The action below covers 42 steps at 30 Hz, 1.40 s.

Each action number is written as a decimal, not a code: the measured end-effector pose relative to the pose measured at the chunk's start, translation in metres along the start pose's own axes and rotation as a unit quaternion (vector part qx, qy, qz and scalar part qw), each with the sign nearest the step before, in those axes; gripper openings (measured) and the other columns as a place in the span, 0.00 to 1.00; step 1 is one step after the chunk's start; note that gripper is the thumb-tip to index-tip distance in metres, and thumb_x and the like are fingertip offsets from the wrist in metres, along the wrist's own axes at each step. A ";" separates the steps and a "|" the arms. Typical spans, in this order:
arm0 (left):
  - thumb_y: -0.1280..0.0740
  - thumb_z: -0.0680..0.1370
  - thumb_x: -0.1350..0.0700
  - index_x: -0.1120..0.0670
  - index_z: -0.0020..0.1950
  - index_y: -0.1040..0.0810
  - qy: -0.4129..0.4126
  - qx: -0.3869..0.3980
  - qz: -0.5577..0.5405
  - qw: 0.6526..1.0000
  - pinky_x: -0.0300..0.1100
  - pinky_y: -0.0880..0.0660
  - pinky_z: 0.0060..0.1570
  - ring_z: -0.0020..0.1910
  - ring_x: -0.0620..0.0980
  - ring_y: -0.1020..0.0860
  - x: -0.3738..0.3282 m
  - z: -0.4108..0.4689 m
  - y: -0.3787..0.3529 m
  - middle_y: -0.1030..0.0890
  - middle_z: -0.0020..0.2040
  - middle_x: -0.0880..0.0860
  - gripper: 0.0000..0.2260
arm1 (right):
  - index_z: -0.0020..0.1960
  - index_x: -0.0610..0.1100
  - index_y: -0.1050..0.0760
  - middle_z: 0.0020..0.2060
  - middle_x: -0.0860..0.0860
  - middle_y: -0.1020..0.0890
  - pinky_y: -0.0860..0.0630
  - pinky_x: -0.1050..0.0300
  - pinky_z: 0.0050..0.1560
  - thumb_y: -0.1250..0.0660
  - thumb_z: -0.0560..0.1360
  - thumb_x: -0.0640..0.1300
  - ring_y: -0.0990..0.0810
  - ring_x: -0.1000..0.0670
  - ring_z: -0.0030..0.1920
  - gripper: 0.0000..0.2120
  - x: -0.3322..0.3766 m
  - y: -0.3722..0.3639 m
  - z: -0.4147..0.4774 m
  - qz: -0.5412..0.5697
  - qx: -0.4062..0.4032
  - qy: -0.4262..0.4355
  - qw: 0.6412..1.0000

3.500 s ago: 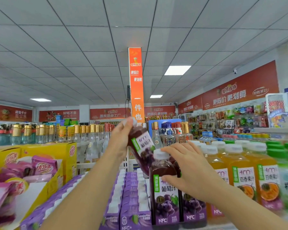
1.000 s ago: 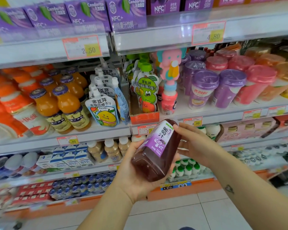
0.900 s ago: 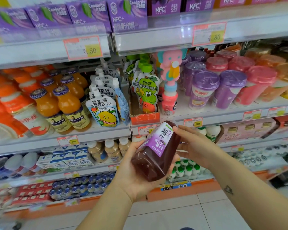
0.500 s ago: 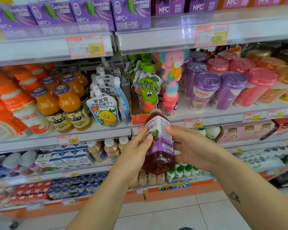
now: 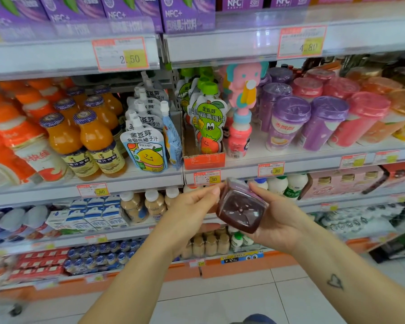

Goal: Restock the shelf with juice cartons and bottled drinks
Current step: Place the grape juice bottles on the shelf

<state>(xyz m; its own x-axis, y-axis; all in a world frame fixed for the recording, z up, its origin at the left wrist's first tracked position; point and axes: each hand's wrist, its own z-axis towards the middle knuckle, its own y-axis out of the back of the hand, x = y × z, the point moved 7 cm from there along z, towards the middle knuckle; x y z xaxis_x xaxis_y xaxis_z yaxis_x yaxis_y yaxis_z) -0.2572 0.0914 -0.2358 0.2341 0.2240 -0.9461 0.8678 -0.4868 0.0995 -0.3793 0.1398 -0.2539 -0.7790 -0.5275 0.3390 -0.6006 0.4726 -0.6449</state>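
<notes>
**Grape juice bottle in hand, not on the shelf**

Head view:
- juice bottle (image 5: 241,209): dark purple and square-bodied. It is tipped so its base faces the camera and its neck points away towards the shelf (image 5: 290,155). The cap end is hidden behind the body.
- It is in the air, between both hands, and touches no shelf. In frame it sits just below the 2.50 price tag (image 5: 207,178) on the rail under the green pouches (image 5: 208,122).
- right hand (image 5: 278,218): cups the bottle from the right and beneath, with the thumb over the top edge and the fingers curled under. It has a firm grasp.
- left hand (image 5: 192,206): the fingers are near straight, with the tips against the bottle's upper left edge and the thumb reaching in below. It probably only steadies the bottle; I can't tell whether it takes any load.
- A small outline tattoo (image 5: 334,281) shows on the right forearm.

Shelf contents:
- Top level: purple cartons (image 5: 185,17).
- Next level, left to right: orange bottles (image 5: 94,136), white pouches (image 5: 145,148), the green pouches, a pink elephant-topped bottle (image 5: 240,134), purple cups (image 5: 288,122) and pink cups (image 5: 360,118).
- Level behind the hands: white bottles (image 5: 278,185).
- Below: pale floor tiles (image 5: 220,300).
</notes>
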 end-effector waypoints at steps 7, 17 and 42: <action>0.42 0.81 0.47 0.43 0.56 0.19 0.048 0.031 0.019 0.998 0.40 0.22 0.51 0.53 0.42 0.20 0.011 0.002 -0.004 0.15 0.49 0.45 0.12 | 0.56 0.32 0.24 0.50 0.33 0.18 0.21 0.35 0.39 0.33 0.76 0.46 0.17 0.35 0.45 0.18 -0.014 0.013 0.003 0.052 -0.026 -0.015 0.998; 0.37 0.80 0.52 0.47 0.66 0.26 0.018 0.009 -0.088 0.996 0.47 0.21 0.54 0.53 0.46 0.18 -0.009 0.006 -0.003 0.17 0.53 0.46 0.14 | 0.65 0.46 0.32 0.53 0.44 0.18 0.20 0.52 0.41 0.27 0.69 0.41 0.15 0.46 0.45 0.27 0.047 -0.003 -0.008 -0.322 -0.056 0.252 0.911; 0.29 0.69 0.40 0.33 0.70 0.38 -0.455 -0.302 0.469 0.694 0.44 0.31 0.58 0.60 0.49 0.32 -0.183 -0.060 0.055 0.29 0.62 0.47 0.32 | 0.48 0.49 0.22 0.45 0.53 0.15 0.18 0.54 0.49 0.30 0.67 0.55 0.14 0.46 0.44 0.14 0.131 -0.150 -0.132 -0.564 0.096 0.421 0.704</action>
<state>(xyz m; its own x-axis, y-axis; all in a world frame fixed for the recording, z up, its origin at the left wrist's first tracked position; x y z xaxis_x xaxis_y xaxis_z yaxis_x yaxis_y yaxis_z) -0.2261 0.0747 -0.0385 0.6852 -0.7120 -0.1537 0.6099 0.4455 0.6554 -0.4155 0.0931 -0.0224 0.2954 0.1538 0.9429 -0.9499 -0.0586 0.3071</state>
